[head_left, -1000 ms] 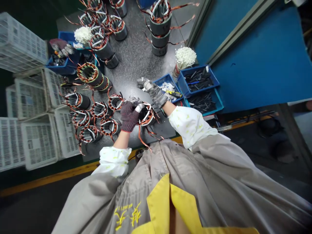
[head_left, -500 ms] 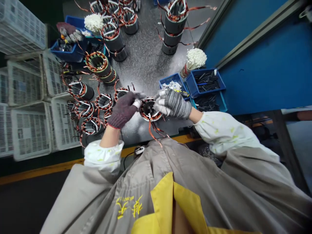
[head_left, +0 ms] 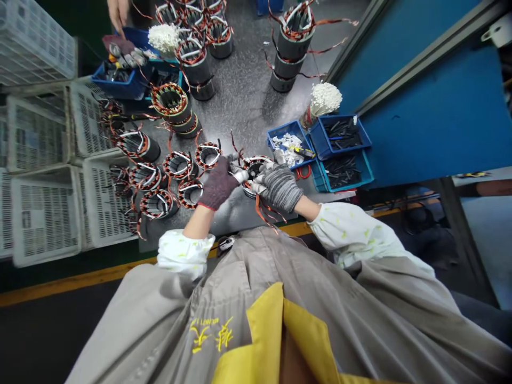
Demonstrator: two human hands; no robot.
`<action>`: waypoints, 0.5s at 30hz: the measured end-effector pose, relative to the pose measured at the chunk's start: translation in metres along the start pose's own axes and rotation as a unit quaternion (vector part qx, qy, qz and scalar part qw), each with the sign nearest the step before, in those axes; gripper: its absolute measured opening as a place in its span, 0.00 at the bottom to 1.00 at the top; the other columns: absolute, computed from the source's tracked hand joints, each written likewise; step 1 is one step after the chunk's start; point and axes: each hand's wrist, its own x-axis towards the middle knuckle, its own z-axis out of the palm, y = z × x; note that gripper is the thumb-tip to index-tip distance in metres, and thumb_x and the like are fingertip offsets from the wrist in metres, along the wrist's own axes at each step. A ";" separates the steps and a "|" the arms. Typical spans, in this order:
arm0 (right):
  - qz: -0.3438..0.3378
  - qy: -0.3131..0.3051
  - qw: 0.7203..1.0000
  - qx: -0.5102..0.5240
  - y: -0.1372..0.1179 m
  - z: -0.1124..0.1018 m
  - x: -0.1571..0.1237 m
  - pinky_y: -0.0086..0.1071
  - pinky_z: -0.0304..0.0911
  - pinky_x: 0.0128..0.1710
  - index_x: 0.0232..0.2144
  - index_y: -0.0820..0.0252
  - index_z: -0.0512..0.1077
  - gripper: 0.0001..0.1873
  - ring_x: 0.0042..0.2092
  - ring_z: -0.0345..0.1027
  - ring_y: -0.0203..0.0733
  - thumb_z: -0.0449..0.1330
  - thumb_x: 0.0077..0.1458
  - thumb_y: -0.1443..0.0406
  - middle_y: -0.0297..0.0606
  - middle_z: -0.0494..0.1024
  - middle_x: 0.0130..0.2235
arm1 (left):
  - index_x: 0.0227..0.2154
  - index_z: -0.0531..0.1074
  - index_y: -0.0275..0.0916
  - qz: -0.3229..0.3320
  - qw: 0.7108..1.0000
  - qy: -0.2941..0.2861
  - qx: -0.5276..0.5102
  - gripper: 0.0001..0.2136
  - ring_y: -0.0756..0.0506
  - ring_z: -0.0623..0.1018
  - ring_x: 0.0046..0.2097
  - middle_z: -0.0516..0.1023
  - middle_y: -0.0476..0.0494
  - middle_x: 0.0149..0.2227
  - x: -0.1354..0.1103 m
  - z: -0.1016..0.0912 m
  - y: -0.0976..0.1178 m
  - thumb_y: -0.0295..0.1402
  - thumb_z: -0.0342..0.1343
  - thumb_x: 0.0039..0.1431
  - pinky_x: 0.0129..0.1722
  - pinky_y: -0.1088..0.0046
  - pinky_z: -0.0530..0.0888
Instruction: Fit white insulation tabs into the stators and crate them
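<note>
A motor stator, a dark ring with orange windings and white lacing, stands between my hands near the table's front edge. Orange and dark lead wires trail from it toward my lap. My left hand, in a maroon knit glove with pale fingertips, is closed with thumb and fingers at the stator's left rim. Over its right side is my right hand, in a grey striped glove. Its fingers are pinched together at the opening and hide whatever lies between them.
Several stators stand on the left; stacked ones stand farther back. Blue bins hold white pieces and black strips. Bundled white sticks stand behind. White crates line the left. Another person's hand shows at top left.
My right hand has lowered toward the near right side of the stator, and its fingers now reach over the rim. My left hand stays at the left rim. Another person's hand has appeared at top left.
</note>
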 end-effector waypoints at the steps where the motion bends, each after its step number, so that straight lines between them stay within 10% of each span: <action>1: 0.014 0.031 0.999 0.034 0.001 0.005 -0.003 0.58 0.62 0.69 0.38 0.59 0.86 0.21 0.58 0.75 0.61 0.61 0.71 0.51 0.51 0.87 0.49 | 0.54 0.73 0.40 -0.001 1.000 0.007 0.015 0.25 0.43 0.81 0.44 0.83 0.44 0.44 -0.003 0.006 -0.008 0.41 0.71 0.56 0.51 0.61 0.82; 6: 0.026 0.199 0.941 0.272 0.019 0.012 -0.011 0.50 0.73 0.61 0.39 0.51 0.85 0.23 0.53 0.79 0.55 0.54 0.74 0.50 0.45 0.88 0.46 | 0.56 0.73 0.41 -0.003 1.000 0.012 -0.024 0.22 0.42 0.81 0.48 0.84 0.42 0.48 -0.008 0.027 -0.029 0.37 0.68 0.61 0.55 0.59 0.81; 15: -0.004 0.134 0.975 0.178 0.014 0.031 -0.010 0.59 0.66 0.68 0.35 0.53 0.85 0.19 0.57 0.77 0.59 0.61 0.72 0.51 0.48 0.88 0.47 | 0.57 0.73 0.40 -0.004 0.999 0.031 -0.030 0.23 0.43 0.81 0.48 0.84 0.42 0.48 -0.006 0.029 -0.031 0.35 0.68 0.61 0.56 0.60 0.80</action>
